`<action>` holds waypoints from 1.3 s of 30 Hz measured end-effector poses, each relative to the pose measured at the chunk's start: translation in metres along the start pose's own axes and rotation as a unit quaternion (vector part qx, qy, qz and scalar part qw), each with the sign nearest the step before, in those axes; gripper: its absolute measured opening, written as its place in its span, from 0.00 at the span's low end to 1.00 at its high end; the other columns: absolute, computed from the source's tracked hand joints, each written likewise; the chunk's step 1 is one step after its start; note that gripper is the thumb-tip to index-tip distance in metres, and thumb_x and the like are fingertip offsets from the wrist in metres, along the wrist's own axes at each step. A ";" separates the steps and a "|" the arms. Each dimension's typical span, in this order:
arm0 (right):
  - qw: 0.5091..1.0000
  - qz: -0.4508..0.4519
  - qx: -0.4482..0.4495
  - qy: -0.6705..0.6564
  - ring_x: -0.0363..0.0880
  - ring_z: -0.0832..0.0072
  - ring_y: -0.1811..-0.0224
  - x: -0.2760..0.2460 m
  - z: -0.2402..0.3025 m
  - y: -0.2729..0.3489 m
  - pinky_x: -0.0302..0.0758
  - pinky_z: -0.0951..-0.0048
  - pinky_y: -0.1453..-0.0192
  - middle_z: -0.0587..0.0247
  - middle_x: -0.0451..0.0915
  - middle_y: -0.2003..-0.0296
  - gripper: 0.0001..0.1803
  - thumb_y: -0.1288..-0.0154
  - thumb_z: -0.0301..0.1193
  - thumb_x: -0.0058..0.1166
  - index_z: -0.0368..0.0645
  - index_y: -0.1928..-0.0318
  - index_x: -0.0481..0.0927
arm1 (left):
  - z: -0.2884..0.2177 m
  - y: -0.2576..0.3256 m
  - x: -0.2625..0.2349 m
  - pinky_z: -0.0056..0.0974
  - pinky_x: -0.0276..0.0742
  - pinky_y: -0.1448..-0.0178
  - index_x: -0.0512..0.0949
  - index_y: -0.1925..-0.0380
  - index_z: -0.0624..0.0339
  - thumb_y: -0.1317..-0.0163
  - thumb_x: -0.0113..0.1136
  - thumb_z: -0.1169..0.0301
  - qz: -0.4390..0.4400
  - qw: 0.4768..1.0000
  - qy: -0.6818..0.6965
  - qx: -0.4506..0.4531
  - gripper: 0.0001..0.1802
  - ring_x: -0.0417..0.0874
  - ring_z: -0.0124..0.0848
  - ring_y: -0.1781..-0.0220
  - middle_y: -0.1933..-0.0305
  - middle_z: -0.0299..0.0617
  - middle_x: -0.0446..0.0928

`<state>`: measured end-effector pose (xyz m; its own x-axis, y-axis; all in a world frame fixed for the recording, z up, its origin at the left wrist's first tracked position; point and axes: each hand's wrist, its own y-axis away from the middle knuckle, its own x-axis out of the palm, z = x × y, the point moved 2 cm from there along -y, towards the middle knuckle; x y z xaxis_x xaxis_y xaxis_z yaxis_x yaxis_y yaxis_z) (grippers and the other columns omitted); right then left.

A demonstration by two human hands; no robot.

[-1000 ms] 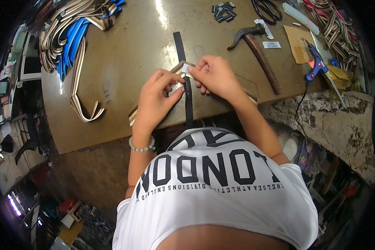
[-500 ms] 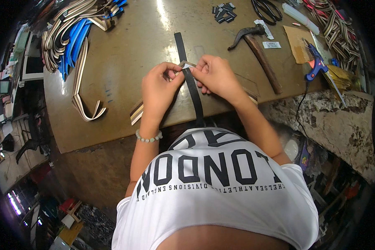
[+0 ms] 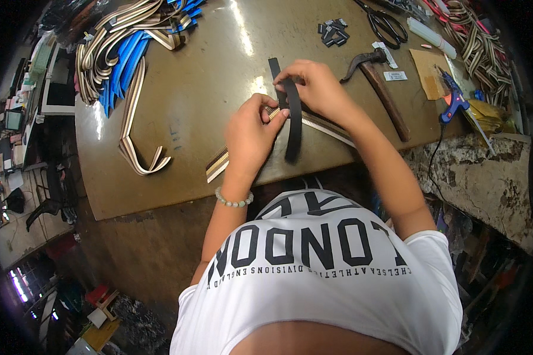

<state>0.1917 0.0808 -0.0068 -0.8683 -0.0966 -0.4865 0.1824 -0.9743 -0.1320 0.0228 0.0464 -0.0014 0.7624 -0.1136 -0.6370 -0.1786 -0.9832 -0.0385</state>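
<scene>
My left hand [image 3: 251, 135] pinches a cream, tan and black striped strap [image 3: 216, 165] where it meets a black strap. The black strap [image 3: 294, 130] runs across the striped one, its far end flat on the table. My right hand [image 3: 318, 92] is closed on the black strap just beyond the crossing, and its near part bends up in an arc and hangs toward me. Another stretch of the striped strap [image 3: 328, 131] slants out under my right wrist. My fingers partly hide the crossing.
Striped and blue straps [image 3: 121, 65] pile at the far left of the table [image 3: 189, 89]. On the right lie a hammer [image 3: 382, 97], black-handled scissors [image 3: 387, 26], small black pieces [image 3: 333, 32] and a blue glue gun [image 3: 454, 100] with its cord. More striped straps [image 3: 477, 44] heap at the far right.
My right hand has moved away from me and lifted the near part of the black strap into an arc. The small white piece at the crossing is out of sight.
</scene>
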 end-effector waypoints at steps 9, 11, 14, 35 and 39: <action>0.979 0.109 0.162 -0.053 0.80 0.78 0.75 -0.003 -0.015 -0.027 0.75 0.79 0.73 0.61 0.84 0.63 0.09 0.40 0.17 0.56 0.33 0.58 0.84 | -0.004 0.010 0.000 0.44 0.76 0.64 0.81 0.53 0.49 0.38 0.64 0.64 0.018 0.994 -0.091 0.052 0.13 0.81 0.39 0.68 0.69 0.40 0.75; 0.981 0.098 0.160 -0.042 0.81 0.76 0.72 -0.003 -0.015 -0.033 0.77 0.77 0.69 0.59 0.84 0.64 0.10 0.39 0.19 0.59 0.33 0.56 0.84 | -0.003 0.011 0.000 0.45 0.76 0.63 0.82 0.51 0.48 0.37 0.62 0.63 0.018 0.989 -0.126 0.073 0.14 0.81 0.40 0.67 0.69 0.41 0.74; 0.996 -0.083 0.023 0.034 0.86 0.68 0.60 -0.022 -0.007 -0.026 0.82 0.70 0.61 0.52 0.85 0.58 0.16 0.37 0.21 0.57 0.37 0.49 0.82 | -0.002 0.017 0.000 0.43 0.74 0.66 0.82 0.51 0.47 0.35 0.61 0.62 -0.018 0.988 -0.110 0.109 0.14 0.79 0.40 0.71 0.71 0.42 0.73; 0.928 -0.093 0.217 0.288 0.78 0.41 0.48 -0.079 0.001 0.085 0.74 0.51 0.46 0.38 0.80 0.52 0.22 0.34 0.34 0.56 0.38 0.44 0.69 | 0.011 0.024 -0.008 0.45 0.76 0.62 0.75 0.45 0.54 0.30 0.48 0.72 -0.078 0.995 0.039 0.039 0.15 0.81 0.46 0.66 0.62 0.46 0.75; 0.970 -0.155 0.112 0.147 0.81 0.59 0.63 -0.100 0.026 0.077 0.76 0.65 0.62 0.43 0.81 0.55 0.19 0.27 0.30 0.49 0.39 0.39 0.68 | 0.013 0.021 -0.009 0.46 0.75 0.56 0.75 0.47 0.57 0.30 0.46 0.75 -0.103 0.991 0.052 0.072 0.14 0.80 0.46 0.62 0.59 0.49 0.74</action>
<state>0.2808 0.0100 0.0539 -0.6900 0.2386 -0.6833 -0.2004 -0.9702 -0.1365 0.0038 0.0288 -0.0064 0.8502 0.0661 -0.5224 -0.0942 -0.9570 -0.2745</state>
